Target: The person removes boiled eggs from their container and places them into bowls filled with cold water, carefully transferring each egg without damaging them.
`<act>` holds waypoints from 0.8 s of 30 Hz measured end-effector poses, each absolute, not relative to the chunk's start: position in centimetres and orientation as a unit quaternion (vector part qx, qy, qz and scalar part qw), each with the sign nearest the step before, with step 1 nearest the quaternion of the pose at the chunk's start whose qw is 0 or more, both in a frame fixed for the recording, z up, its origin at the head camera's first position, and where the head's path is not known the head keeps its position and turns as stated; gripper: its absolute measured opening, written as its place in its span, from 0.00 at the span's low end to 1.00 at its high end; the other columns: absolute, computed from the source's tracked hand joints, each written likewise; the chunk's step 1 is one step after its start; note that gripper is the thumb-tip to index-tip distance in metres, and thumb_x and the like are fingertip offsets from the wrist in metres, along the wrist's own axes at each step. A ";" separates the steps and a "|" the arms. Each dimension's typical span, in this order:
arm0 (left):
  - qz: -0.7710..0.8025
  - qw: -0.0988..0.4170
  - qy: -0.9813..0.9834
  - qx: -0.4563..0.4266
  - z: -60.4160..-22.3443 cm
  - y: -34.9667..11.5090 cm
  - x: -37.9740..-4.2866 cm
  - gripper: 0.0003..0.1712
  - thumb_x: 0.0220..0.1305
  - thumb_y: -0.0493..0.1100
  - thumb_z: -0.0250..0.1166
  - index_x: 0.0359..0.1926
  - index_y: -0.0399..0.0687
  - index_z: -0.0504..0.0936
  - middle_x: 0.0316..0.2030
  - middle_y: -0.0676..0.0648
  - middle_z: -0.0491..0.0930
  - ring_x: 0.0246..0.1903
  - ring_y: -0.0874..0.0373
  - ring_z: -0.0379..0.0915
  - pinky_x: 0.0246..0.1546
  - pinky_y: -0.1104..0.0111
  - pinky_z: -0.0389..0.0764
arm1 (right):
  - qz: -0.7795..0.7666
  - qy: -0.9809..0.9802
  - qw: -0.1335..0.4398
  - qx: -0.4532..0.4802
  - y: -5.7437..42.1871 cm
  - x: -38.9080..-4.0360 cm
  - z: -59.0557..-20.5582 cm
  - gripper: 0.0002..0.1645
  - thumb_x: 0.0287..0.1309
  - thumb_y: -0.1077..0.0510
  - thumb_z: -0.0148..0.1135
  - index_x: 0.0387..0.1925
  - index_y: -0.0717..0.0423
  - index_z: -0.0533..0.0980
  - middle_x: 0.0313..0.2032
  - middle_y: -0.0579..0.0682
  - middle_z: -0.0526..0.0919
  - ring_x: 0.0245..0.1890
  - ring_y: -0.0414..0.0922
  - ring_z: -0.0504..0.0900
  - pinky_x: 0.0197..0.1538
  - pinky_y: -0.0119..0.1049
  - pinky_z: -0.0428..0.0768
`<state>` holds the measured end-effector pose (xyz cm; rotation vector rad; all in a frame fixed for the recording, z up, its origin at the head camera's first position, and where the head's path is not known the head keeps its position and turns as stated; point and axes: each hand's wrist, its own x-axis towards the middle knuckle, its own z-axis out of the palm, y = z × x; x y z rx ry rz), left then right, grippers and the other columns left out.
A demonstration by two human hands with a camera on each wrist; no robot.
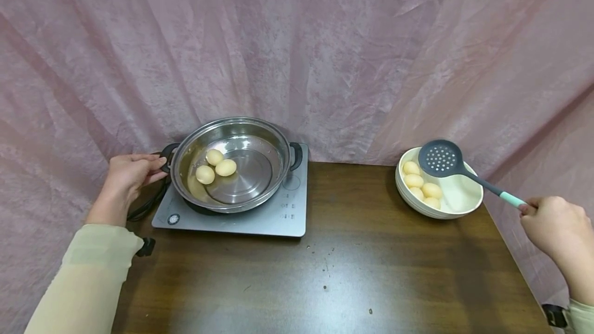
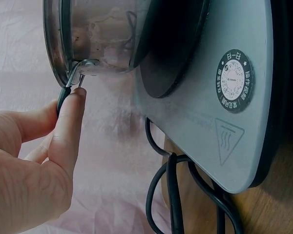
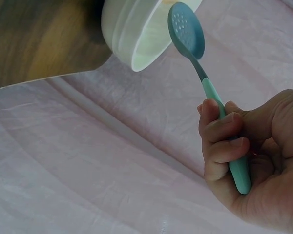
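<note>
My left hand (image 1: 131,175) pinches the black side handle (image 1: 168,157) of a steel pot (image 1: 230,209); the left wrist view shows thumb and fingers on that handle (image 2: 62,100). Three pale eggs (image 1: 226,167) lie in the pot's left half, with what looks like clear water. In my right hand (image 1: 557,223) is a slotted skimmer (image 1: 441,159), gripped by its mint-green handle (image 3: 239,170). Its dark, bare head is over a cream bowl (image 1: 464,197), where several eggs (image 1: 431,190) rest along the left side. The right wrist view shows fingers curled round the handle.
Beneath the pot is a flat grey induction cooker (image 1: 278,223). Black cables (image 2: 173,195) loop off its left side. A brown wooden table (image 1: 260,282) bears everything, with small dark specks in front of the cooker. Pink cloth (image 1: 301,55) hangs behind.
</note>
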<state>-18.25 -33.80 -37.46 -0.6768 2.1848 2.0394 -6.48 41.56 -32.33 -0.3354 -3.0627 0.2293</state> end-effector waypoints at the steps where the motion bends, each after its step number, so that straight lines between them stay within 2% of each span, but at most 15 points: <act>1: 0.668 0.040 0.710 -0.222 -37.4 -33.8 -18.3 0.27 0.54 0.41 0.70 0.54 0.39 0.74 0.37 0.53 0.75 0.28 0.63 0.83 0.39 0.71 0.86 | 0.075 -0.991 0.026 -0.110 41.5 -6.5 -32.2 0.18 0.63 0.55 0.52 0.42 0.65 0.79 0.24 0.61 0.79 0.20 0.56 0.71 0.16 0.37 0.61; 10: 0.651 0.050 0.722 -0.228 -37.4 -33.9 -18.5 0.30 0.55 0.42 0.69 0.58 0.38 0.71 0.40 0.52 0.73 0.28 0.64 0.83 0.39 0.71 0.86 | 0.075 -0.990 0.013 -0.119 41.0 -6.1 -31.7 0.19 0.64 0.52 0.51 0.41 0.64 0.79 0.21 0.55 0.78 0.20 0.54 0.70 0.17 0.36 0.61; 15: 0.639 0.062 0.730 -0.236 -37.6 -34.0 -18.5 0.32 0.56 0.43 0.69 0.60 0.38 0.70 0.43 0.51 0.70 0.29 0.65 0.83 0.39 0.72 0.86 | 0.096 -0.991 0.000 -0.099 40.9 -6.0 -31.4 0.23 0.66 0.48 0.50 0.40 0.64 0.80 0.31 0.64 0.83 0.27 0.56 0.76 0.21 0.37 0.63; 17: 0.642 0.059 0.727 -0.236 -37.7 -34.0 -18.5 0.29 0.55 0.42 0.70 0.57 0.39 0.72 0.43 0.51 0.70 0.28 0.65 0.83 0.39 0.71 0.86 | 0.110 -0.990 -0.009 -0.089 40.6 -6.0 -31.2 0.25 0.67 0.47 0.49 0.41 0.64 0.80 0.36 0.66 0.83 0.27 0.53 0.76 0.21 0.35 0.63; 21: 0.657 0.044 0.716 -0.229 -37.6 -33.9 -18.6 0.22 0.53 0.42 0.71 0.49 0.43 0.77 0.43 0.50 0.70 0.28 0.64 0.83 0.38 0.71 0.86 | 0.139 -0.988 -0.016 -0.072 39.2 -6.0 -30.6 0.28 0.67 0.44 0.48 0.44 0.65 0.79 0.34 0.62 0.84 0.24 0.41 0.70 0.19 0.30 0.62; 24: 0.658 0.037 0.716 -0.229 -37.5 -33.9 -18.7 0.19 0.54 0.41 0.71 0.47 0.44 0.78 0.42 0.51 0.71 0.28 0.65 0.83 0.38 0.71 0.86 | 0.156 -0.986 -0.020 -0.052 37.5 -6.3 -30.2 0.28 0.68 0.43 0.46 0.44 0.63 0.80 0.31 0.56 0.84 0.22 0.36 0.68 0.20 0.28 0.62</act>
